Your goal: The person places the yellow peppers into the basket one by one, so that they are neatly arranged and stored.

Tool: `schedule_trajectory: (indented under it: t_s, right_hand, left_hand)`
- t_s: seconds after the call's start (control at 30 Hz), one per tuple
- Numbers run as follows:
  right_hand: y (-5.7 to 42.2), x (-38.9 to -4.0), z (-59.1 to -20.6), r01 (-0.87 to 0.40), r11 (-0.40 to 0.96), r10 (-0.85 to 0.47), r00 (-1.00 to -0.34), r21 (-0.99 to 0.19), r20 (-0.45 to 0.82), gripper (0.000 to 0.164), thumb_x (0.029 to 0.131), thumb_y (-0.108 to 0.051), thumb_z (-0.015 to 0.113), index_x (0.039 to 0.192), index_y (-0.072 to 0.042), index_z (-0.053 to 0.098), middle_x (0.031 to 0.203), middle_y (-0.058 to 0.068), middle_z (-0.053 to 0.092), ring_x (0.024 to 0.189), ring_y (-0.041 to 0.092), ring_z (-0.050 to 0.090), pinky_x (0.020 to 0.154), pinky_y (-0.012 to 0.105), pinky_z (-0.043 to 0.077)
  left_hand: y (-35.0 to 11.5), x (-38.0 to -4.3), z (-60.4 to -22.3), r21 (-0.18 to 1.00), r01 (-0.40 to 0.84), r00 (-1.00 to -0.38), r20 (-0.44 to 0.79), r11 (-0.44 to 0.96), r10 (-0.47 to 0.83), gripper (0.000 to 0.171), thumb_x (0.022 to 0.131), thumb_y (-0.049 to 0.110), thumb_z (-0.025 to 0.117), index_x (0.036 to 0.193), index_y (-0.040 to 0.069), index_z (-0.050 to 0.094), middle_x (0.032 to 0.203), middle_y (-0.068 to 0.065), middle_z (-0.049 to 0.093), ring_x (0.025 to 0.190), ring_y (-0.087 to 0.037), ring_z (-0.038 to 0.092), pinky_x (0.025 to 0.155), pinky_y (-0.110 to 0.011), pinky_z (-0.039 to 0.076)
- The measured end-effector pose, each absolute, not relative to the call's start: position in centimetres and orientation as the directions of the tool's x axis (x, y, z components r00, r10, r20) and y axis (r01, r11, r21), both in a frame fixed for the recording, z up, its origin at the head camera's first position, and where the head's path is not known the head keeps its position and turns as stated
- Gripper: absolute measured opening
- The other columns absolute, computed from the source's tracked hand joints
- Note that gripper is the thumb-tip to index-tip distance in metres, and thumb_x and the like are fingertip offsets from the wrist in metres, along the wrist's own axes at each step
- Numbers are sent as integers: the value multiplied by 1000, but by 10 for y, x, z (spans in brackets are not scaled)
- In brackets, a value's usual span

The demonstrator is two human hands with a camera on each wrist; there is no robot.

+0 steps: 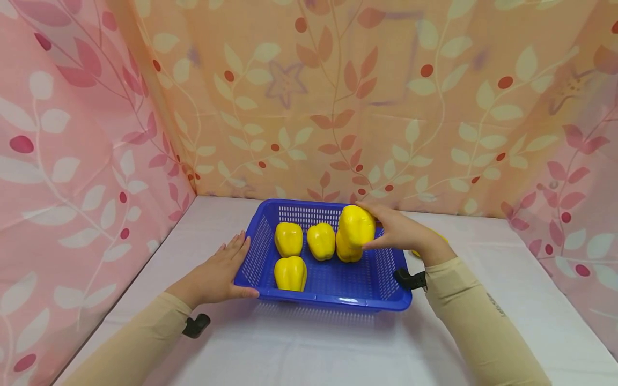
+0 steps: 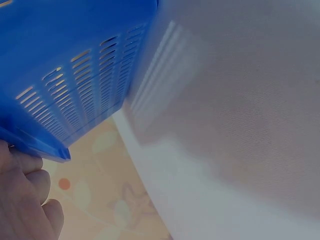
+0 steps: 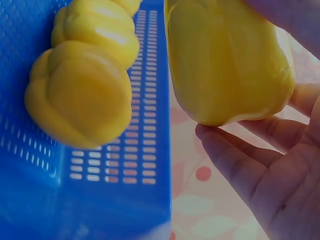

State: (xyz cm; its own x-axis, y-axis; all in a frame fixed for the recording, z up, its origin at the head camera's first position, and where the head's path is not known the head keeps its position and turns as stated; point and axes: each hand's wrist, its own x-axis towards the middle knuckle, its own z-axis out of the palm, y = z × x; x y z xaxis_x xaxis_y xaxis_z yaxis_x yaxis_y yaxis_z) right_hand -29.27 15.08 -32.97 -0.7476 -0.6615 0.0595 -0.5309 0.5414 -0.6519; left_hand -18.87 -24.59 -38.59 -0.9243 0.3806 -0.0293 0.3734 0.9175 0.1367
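My right hand (image 1: 398,229) grips a yellow bell pepper (image 1: 357,226) at the right part of a blue plastic basket (image 1: 333,301). In the right wrist view this held pepper (image 3: 230,65) shows large, fingertips against its end, beside the basket wall. Below it in the head view, another yellow pepper (image 1: 348,254) is partly covered. More yellow peppers lie in the basket: one in the middle (image 1: 321,241), one at back left (image 1: 288,239) and one at front left (image 1: 291,273). My left hand (image 1: 217,276) rests against the basket's left rim, fingers extended, thumb at the front corner.
A yellow thing (image 1: 436,236) on the white table (image 1: 289,348) is mostly hidden behind my right wrist. Patterned curtains (image 1: 309,107) stand close behind the basket and along both sides. Black straps (image 1: 410,280) are on both wrists.
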Motion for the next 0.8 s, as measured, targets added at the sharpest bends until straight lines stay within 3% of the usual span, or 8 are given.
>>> schedule_trajectory:
  t_s: [0.27, 0.8]
  right_hand:
    - [134, -293, -338, -579, 580, -694, -720, -573, 25, 95, 68, -42, 78, 144, -17, 28, 139, 8, 38, 120, 25, 42, 101, 46, 36]
    - [103, -297, -357, -585, 614, -727, -681, -530, -90, 90, 66, -39, 80, 141, -20, 34, 134, -3, 43, 117, 18, 42, 102, 42, 35]
  left_hand:
    - [-245, -188, -385, 138, 372, -925, -30, 918, 380, 123, 63, 83, 45, 146, 2, 5, 153, -16, 1, 140, -31, 3, 109, -51, 13]
    - [-245, -188, -383, 131, 380, -921, -37, 916, 387, 123, 63, 84, 44, 146, 1, 5, 152, -16, 1, 140, -32, 4, 109, -51, 13]
